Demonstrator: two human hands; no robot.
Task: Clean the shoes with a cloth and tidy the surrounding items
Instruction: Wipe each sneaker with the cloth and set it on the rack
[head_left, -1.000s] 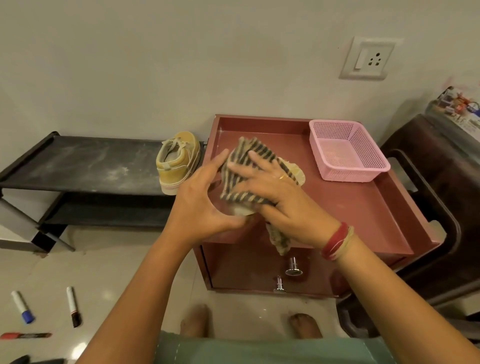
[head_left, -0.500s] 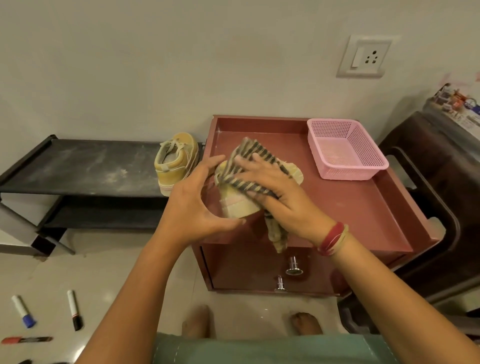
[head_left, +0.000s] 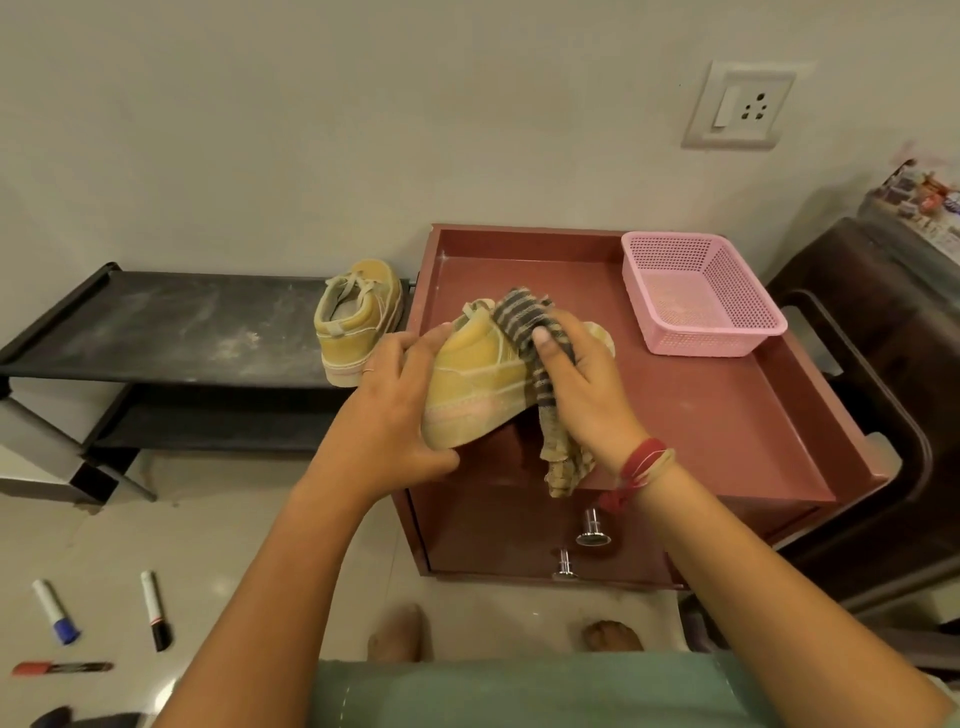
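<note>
Head view: the left hand (head_left: 387, 410) curls round the heel end of a tan shoe (head_left: 478, 384) and holds it tilted over the near left part of the red cabinet top (head_left: 701, 415). This probably turns the shoe's side upward for wiping. Whether the toe rests on the top, I cannot tell. The right hand (head_left: 582, 395) grips a striped cloth (head_left: 524, 322), its thumb pinning the cloth to the shoe's upper. The cloth's loose tail hangs in front of the cabinet.

The 2nd shoe (head_left: 358, 322) stands at the right end of a dusty black rack (head_left: 156, 332), just beside the cabinet. A pink basket (head_left: 701, 296) sits at the far right of the top, well apart from the hands. 3 markers (head_left: 155, 610) lie on the floor, near left. They likely belong in the basket, and nothing stands between it and the hands. A dark chair (head_left: 883, 364) crowds the cabinet's right side.
</note>
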